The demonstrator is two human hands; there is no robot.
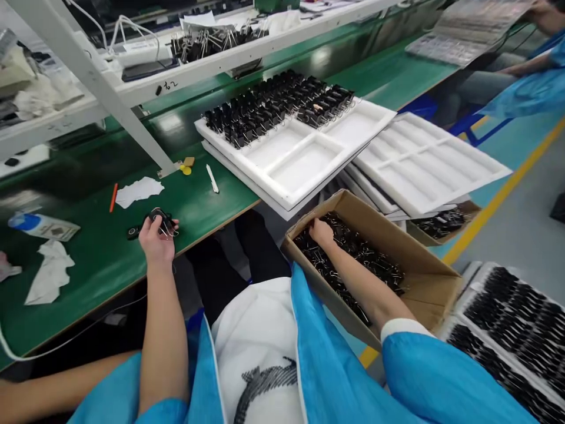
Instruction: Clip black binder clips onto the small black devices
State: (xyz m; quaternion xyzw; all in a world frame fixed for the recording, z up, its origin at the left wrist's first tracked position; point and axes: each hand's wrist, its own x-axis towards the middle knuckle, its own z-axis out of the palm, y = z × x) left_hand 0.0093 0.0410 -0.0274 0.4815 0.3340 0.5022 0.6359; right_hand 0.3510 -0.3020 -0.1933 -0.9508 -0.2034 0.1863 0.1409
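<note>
Over the front edge of the green table (95, 259), my left hand (158, 238) is closed around a black binder clip (162, 221) with wire handles. My right hand (322, 233) reaches down into a cardboard box (419, 277) of loose black clips (371, 259). Its fingers are bent down among the clips, and what they hold, if anything, is hidden. Ahead, a white foam tray (304, 165) carries rows of upright black clips (265, 106) at its back and left, with bare compartments nearer me.
Stacked divided trays (435, 159) lean right of the tray. More filled trays (512, 330) stand low at the right. A bottle (46, 227), tissues (50, 271) and a white pen (212, 178) lie on the table. A slanted post (106, 88) rises at left. Another person's arm (66, 386) is at lower left.
</note>
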